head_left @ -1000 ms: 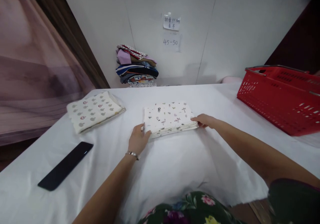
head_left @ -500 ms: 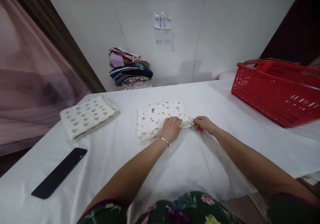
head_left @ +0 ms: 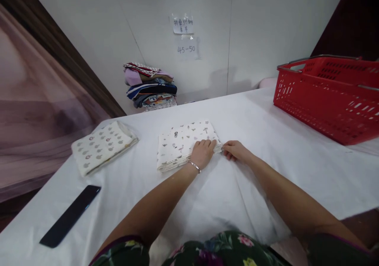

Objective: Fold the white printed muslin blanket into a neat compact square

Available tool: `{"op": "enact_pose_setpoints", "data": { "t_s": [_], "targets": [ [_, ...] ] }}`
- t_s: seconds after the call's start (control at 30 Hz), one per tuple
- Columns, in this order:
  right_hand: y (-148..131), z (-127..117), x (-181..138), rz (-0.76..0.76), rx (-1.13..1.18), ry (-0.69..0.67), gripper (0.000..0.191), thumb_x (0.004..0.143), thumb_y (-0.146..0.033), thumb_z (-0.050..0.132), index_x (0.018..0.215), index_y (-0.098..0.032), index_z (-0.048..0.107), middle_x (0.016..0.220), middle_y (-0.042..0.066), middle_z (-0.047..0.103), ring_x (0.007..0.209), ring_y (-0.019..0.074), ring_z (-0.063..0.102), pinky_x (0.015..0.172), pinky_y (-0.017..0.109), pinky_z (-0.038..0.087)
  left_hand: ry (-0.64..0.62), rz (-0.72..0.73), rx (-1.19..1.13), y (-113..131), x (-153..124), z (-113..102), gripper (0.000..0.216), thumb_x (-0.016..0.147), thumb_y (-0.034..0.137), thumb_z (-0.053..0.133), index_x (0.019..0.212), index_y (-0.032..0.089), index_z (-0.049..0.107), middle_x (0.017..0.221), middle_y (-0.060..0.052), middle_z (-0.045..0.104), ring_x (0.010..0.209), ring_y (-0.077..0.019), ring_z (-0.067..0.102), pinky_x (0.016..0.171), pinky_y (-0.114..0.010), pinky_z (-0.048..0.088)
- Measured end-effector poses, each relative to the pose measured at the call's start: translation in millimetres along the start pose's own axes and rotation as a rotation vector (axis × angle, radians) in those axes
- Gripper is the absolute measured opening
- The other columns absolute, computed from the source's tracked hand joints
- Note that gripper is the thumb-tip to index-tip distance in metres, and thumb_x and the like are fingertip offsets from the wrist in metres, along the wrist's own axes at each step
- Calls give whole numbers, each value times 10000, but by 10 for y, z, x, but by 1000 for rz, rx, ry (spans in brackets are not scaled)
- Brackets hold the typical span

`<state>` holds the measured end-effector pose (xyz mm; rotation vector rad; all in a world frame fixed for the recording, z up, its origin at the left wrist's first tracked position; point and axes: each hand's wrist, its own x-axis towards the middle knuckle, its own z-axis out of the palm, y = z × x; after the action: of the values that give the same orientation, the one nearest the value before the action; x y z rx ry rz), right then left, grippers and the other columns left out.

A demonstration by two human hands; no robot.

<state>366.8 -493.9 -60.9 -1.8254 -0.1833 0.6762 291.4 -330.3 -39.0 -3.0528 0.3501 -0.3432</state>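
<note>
A folded white cloth printed with small plants and birds lies on the white-covered table in front of me. My left hand rests over its near edge, fingers bent on top and holding the layers down. At the cloth's near right corner, my right hand is closed in a pinch on the edge. The right fingertips are partly hidden by the hand.
Another folded cloth with grey prints lies at left. Nearer me is a dark flat strip. A red basket stands at right. Behind the table's far edge is a stack of folded fabrics; paper signs hang on the wall.
The view has shifted and tilted slightly. Both hands stay at the near right part of the cloth, the right hand still pinching its corner.
</note>
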Motion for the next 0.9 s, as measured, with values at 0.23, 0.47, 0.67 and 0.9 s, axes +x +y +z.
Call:
{"op": "enact_pose_setpoints", "data": {
  "t_s": [0.23,0.47,0.67,0.9],
  "targets": [
    [20,4,-56,-39,6,2,74,783,-233,531,760,-166,549,610,-10,599,411,74,512,320,168,312,1,-12,51,45,70,43,348,879,139,340,1212,174,435,941,-86,598,892,-229,544,745,-366,381],
    [34,7,-142,-15,-67,-12,212,770,-321,576,645,-154,545,584,29,627,359,78,488,296,179,255,-33,-109,-25,10,60,-29,425,836,147,412,1260,173,388,967,-62,629,908,-206,566,760,-327,413],
    [30,107,-149,-34,-88,-9,335,769,-409,569,555,-153,543,468,22,571,327,80,456,300,186,240,-52,-137,-58,-6,79,-77,424,846,172,407,1269,178,381,978,-68,634,923,-206,578,771,-325,426],
    [-6,208,-155,-148,12,105,236,725,-286,594,533,-157,550,460,5,572,342,83,466,366,196,344,-42,-173,-77,-39,92,-119,442,835,204,427,1275,196,381,938,-57,649,879,-207,601,740,-315,432]
  ]
}}
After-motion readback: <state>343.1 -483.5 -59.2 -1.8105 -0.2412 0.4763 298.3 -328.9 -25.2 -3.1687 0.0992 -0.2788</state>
